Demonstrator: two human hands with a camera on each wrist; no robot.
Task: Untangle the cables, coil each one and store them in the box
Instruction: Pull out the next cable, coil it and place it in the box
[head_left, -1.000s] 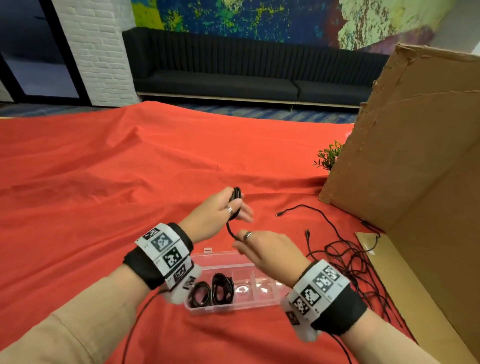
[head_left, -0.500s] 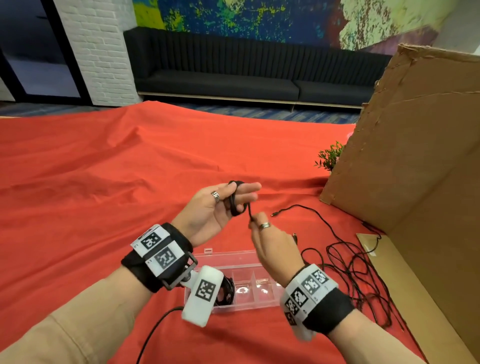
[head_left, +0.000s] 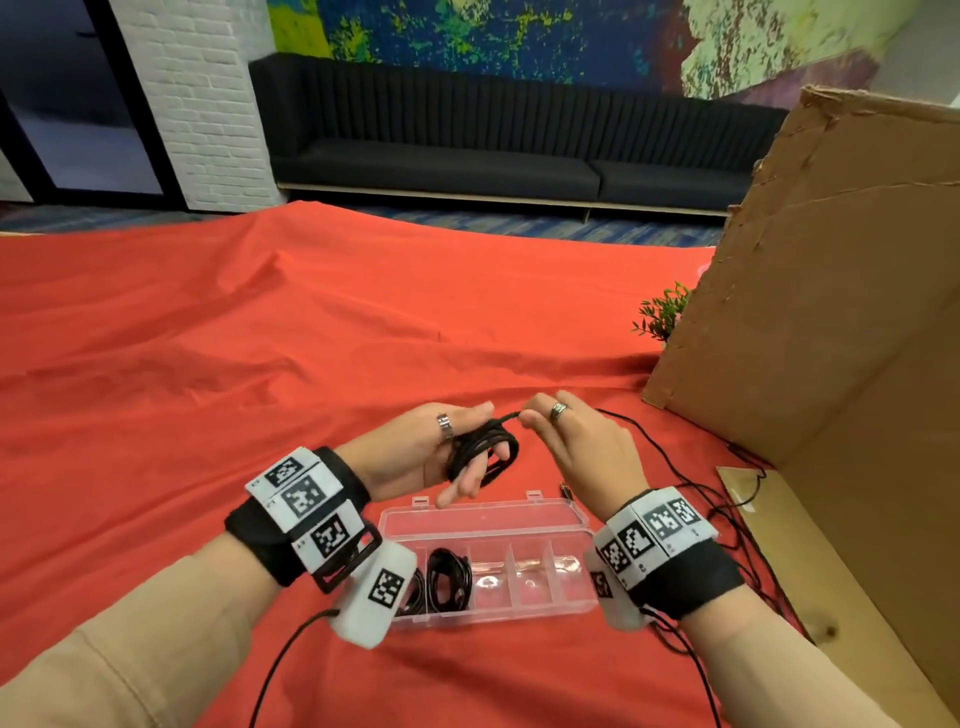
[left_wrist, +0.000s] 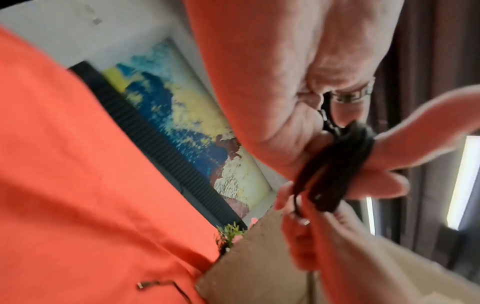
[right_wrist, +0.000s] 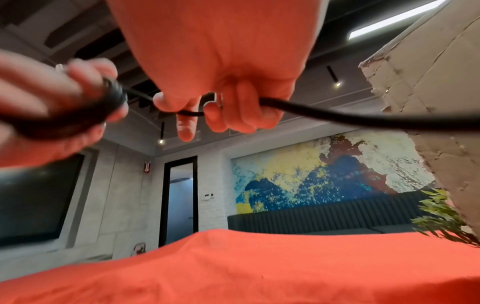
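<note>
A black cable coil (head_left: 483, 447) is looped round the fingers of my left hand (head_left: 415, 457), held above the red cloth. My right hand (head_left: 576, 447) pinches the same cable's free run (head_left: 511, 415) just right of the coil, and the run trails off to the right. In the left wrist view the coil (left_wrist: 335, 164) wraps the fingers. In the right wrist view the cable (right_wrist: 337, 117) passes through the curled fingers of my right hand (right_wrist: 221, 61). A clear plastic box (head_left: 519, 613) lies open below the hands, with two coiled cables (head_left: 447, 571) in its left compartments.
A tangle of loose black cables (head_left: 727, 519) lies on the red cloth (head_left: 208, 364) right of the box. A large cardboard sheet (head_left: 805, 338) leans at the right, with a small green plant (head_left: 662, 312) behind its edge. A dark sofa stands beyond the table.
My right hand has risen from below the coil to its right side, carrying the cable over the left fingers. The left hand has turned palm up and the coil looks thicker.
</note>
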